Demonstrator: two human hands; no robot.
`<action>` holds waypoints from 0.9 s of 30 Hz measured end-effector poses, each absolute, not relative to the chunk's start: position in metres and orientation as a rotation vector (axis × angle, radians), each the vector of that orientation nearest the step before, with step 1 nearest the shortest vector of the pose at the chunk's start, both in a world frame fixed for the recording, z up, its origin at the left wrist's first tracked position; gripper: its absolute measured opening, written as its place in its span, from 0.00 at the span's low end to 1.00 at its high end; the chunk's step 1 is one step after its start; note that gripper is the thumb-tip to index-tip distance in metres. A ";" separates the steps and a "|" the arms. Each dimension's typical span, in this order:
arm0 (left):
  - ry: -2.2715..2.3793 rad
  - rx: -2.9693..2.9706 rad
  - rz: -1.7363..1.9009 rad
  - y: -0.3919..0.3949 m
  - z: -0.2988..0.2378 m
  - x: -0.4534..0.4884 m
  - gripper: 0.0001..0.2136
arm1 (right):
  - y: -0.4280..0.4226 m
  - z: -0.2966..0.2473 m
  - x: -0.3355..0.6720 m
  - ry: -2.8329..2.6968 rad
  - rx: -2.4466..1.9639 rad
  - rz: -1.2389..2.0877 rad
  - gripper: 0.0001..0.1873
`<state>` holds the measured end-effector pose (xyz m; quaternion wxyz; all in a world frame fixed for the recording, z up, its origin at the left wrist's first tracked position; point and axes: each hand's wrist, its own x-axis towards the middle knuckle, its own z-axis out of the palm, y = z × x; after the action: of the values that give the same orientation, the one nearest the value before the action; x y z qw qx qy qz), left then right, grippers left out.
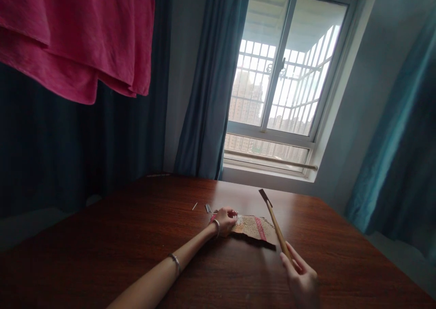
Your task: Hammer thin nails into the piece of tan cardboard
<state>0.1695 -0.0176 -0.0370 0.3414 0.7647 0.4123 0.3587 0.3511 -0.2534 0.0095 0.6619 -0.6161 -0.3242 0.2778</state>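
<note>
My right hand (301,275) grips the wooden handle of a hammer (279,232), its dark head tilted up and away, just right of a tan piece of leather (250,227). The leather lies on the table, covered in small dark marks, with a pink band across it and a row of slits along its far right edge. My left hand (225,220) rests at the leather's left end, fingers pinched together around something small and pale that I cannot make out. Close beyond the left hand lie a dark pronged punch (208,208) and a thin light stick (194,206).
The brown wooden table (136,236) extends to the wall below the window (275,82). A pink cloth (102,41) hangs at the upper left. Blue curtains (211,82) hang beside the window, with another curtain (391,132) at the right.
</note>
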 end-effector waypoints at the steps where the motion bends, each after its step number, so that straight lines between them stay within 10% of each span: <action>1: 1.042 1.960 0.926 -0.017 -0.036 0.169 0.15 | -0.252 0.007 0.361 -0.754 -1.472 0.542 0.35; 27: 0.964 1.663 0.892 -0.014 -0.034 0.167 0.32 | -0.254 -0.017 0.411 -0.989 -2.179 0.163 0.28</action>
<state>0.1673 -0.0141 -0.0344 0.4894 0.6844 0.3966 0.3672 0.4111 -0.2536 -0.0165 0.3631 -0.8465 -0.3842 0.0632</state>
